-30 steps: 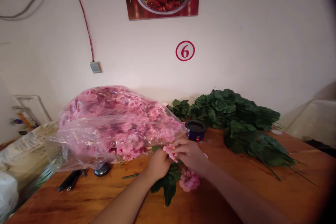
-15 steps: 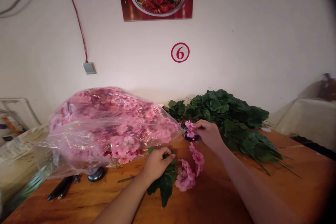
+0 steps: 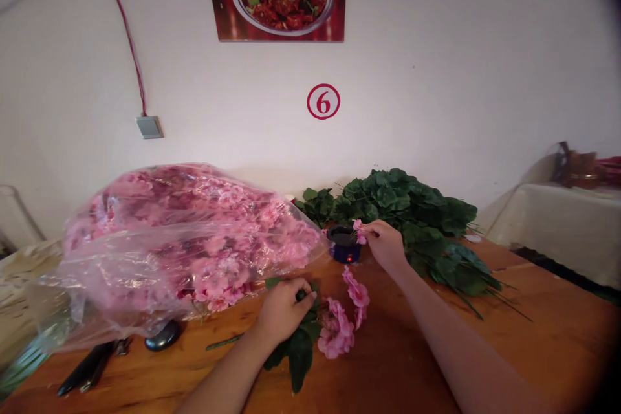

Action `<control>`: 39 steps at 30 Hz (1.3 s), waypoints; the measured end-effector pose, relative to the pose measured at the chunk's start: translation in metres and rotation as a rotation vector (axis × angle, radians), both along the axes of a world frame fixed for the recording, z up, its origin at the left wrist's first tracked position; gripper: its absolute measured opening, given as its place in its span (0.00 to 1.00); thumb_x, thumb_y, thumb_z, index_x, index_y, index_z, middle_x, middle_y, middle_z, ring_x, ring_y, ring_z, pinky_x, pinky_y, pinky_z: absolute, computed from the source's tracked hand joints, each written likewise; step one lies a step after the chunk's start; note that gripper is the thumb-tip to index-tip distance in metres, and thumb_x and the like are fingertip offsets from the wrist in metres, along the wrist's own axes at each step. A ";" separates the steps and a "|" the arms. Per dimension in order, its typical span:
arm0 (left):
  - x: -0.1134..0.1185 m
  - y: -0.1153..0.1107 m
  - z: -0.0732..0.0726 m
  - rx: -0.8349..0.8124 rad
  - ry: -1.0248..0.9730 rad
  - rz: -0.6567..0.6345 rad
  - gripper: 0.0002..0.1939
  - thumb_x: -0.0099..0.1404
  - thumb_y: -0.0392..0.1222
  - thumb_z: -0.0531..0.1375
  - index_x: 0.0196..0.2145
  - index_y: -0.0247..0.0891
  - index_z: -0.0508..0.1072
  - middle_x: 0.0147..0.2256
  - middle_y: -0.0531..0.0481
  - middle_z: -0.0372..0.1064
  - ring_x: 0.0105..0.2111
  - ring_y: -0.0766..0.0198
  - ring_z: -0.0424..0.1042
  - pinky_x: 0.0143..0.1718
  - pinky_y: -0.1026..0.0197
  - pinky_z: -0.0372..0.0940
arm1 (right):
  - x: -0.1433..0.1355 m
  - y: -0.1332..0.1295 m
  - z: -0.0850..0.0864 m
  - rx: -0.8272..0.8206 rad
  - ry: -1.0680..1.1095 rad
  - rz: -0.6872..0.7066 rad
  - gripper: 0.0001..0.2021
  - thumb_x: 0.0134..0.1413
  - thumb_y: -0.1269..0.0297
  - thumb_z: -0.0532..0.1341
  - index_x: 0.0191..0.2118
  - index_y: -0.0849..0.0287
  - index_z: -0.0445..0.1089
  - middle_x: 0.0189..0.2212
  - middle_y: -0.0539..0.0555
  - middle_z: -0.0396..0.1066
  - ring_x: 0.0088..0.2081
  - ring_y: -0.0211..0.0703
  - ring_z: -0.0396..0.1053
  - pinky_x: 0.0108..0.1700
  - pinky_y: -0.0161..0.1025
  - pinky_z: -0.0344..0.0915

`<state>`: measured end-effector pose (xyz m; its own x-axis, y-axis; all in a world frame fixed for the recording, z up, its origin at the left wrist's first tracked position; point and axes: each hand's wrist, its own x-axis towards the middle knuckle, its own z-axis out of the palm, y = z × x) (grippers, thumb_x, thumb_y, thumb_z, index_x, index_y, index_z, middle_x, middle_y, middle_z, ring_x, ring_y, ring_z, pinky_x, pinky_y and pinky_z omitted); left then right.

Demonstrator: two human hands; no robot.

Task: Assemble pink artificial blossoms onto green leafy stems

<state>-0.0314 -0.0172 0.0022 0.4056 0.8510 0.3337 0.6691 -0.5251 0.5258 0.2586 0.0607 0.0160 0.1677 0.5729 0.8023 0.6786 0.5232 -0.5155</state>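
Observation:
My left hand [image 3: 287, 308] is closed round the green stem of a flower spray, low over the wooden table. Dark green leaves [image 3: 299, 357] hang below it, and pink blossoms [image 3: 336, 328] of the spray lie to its right. My right hand [image 3: 385, 244] pinches a small pink flower [image 3: 358, 230] at the right rim of a small dark blue pot [image 3: 345, 247] with a red light on its front. The pot's dark opening shows beside the flower.
A clear plastic bag of pink flowers [image 3: 194, 239] fills the table's left side. Green leaf stems [image 3: 398, 197] are heaped behind and right of the pot. A black round object [image 3: 163, 335] and a black-handled tool [image 3: 86, 369] lie at the front left of the wooden table [image 3: 388, 369].
The view has turned slightly right. The small flower in my right hand has moved from over the pot to its right rim, uncovering the opening. My left hand still holds the spray.

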 end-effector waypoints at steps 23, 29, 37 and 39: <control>-0.001 0.001 0.000 0.018 0.068 -0.022 0.07 0.63 0.41 0.54 0.30 0.41 0.70 0.28 0.53 0.71 0.28 0.64 0.68 0.29 0.65 0.53 | 0.000 0.006 -0.005 0.004 -0.143 -0.009 0.12 0.50 0.72 0.55 0.25 0.57 0.75 0.27 0.53 0.72 0.33 0.42 0.69 0.38 0.39 0.65; -0.001 0.003 -0.003 0.012 0.093 0.011 0.07 0.65 0.40 0.52 0.31 0.41 0.68 0.28 0.52 0.71 0.29 0.63 0.68 0.29 0.64 0.53 | 0.002 0.003 -0.004 0.012 -0.086 -0.007 0.11 0.50 0.72 0.56 0.27 0.57 0.75 0.27 0.52 0.72 0.32 0.41 0.69 0.38 0.38 0.65; 0.001 0.001 -0.001 0.006 0.058 0.037 0.07 0.63 0.43 0.53 0.31 0.41 0.69 0.27 0.52 0.70 0.28 0.64 0.68 0.29 0.65 0.53 | 0.003 -0.001 0.002 0.007 0.010 -0.065 0.09 0.49 0.68 0.58 0.23 0.57 0.74 0.25 0.51 0.71 0.28 0.40 0.68 0.33 0.36 0.63; 0.002 0.001 -0.003 0.000 0.047 0.042 0.06 0.61 0.43 0.55 0.30 0.41 0.69 0.26 0.53 0.69 0.26 0.65 0.66 0.27 0.65 0.52 | 0.003 -0.002 0.003 -0.004 0.055 -0.093 0.09 0.48 0.66 0.59 0.23 0.57 0.74 0.24 0.51 0.71 0.27 0.40 0.67 0.31 0.36 0.62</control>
<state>-0.0298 -0.0161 -0.0007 0.3849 0.8677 0.3147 0.7145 -0.4959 0.4935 0.2620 0.0589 0.0187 0.2640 0.5561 0.7881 0.6946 0.4573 -0.5554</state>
